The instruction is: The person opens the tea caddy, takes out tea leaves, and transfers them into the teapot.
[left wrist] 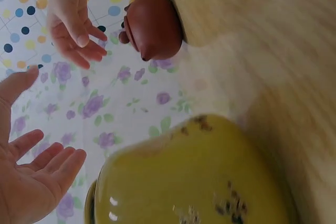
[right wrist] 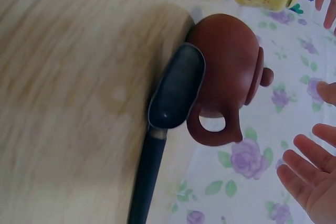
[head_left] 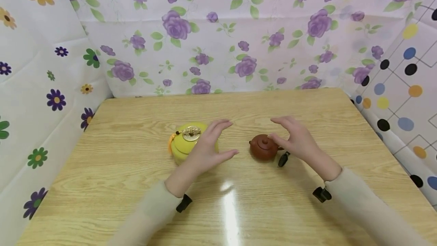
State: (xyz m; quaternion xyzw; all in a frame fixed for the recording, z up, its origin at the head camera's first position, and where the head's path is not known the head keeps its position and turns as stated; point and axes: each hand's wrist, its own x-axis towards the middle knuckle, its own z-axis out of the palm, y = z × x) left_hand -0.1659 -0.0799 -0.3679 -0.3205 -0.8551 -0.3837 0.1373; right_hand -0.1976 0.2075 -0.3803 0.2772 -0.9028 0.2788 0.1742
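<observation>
A lidded yellow jar (head_left: 181,149) with a gold medallion and an orange tassel stands on the table. My left hand (head_left: 209,149) hovers at its right side, fingers spread and apart from the thumb, holding nothing. The jar's printed side (left wrist: 199,182) fills the lower left wrist view. Right of centre sits a reddish-brown clay teapot (head_left: 263,149), its lid on and its handle (right wrist: 215,135) turned toward my right side. Over that handle floats my right hand (head_left: 298,137), also spread and holding nothing. A black tea scoop (right wrist: 177,87) lies beside the teapot.
The wooden table (head_left: 119,185) carries these things. Behind it hangs a purple-flowered cloth (head_left: 211,48), with a daisy-patterned cloth (head_left: 44,132) on the left and a dotted one (head_left: 403,98) on the right. Dark wrist cameras (head_left: 184,203) sit at both cuffs.
</observation>
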